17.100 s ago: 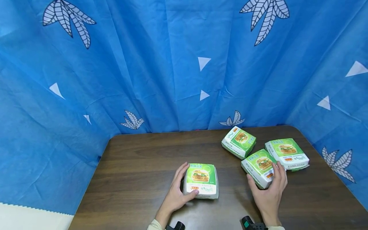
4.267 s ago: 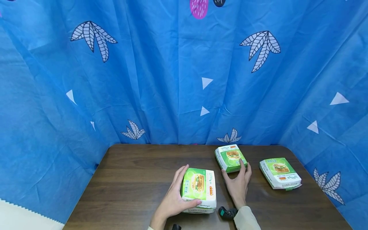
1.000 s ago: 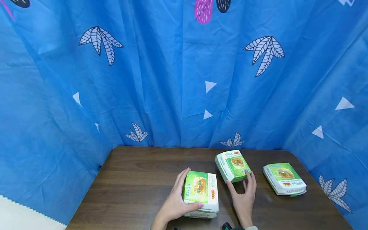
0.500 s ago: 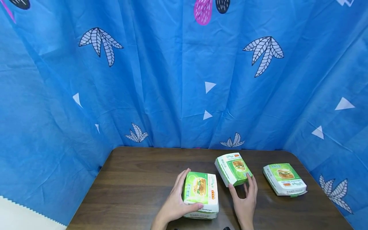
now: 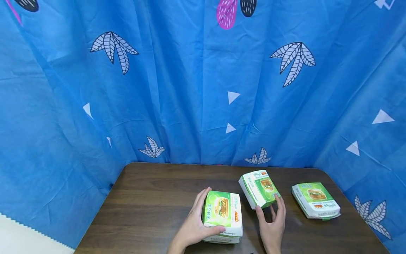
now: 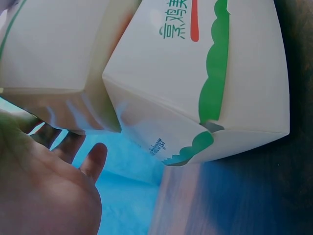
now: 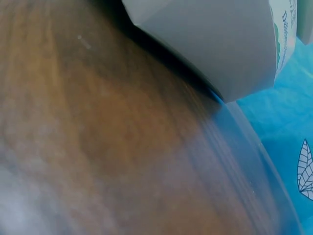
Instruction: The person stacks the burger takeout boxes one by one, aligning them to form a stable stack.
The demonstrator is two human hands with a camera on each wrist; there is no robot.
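Blue curtain (image 5: 177,88), wooden table (image 5: 142,211): one hold per side

Left hand (image 5: 195,228): partly closed, fingers along the far left side and thumb across the near face of a box stack (image 5: 219,218), two high by the look of it.

Right hand (image 5: 272,229): thumb and fingers pinch a tilted box (image 5: 258,188) by its near end; most of it juts beyond the fingertips, curtainward. Whether its base touches wood, I cannot tell.

Apart: outlying box (image 5: 317,203), on the table, right of the right hand.

Risks, in my judgement: with so much weight past the pinch, the tilted box could swivel or slip; a hard squeeze could dent the card; a knock could shift the stack.

Views compared: only the left wrist's shows what I take for the upper box (image 6: 44,46) meeting the lower box (image 6: 254,73), a small notch (image 6: 213,127) at its lid corner. Burger prints (image 5: 221,207) show from the head alone; the right wrist's catches no fingers.
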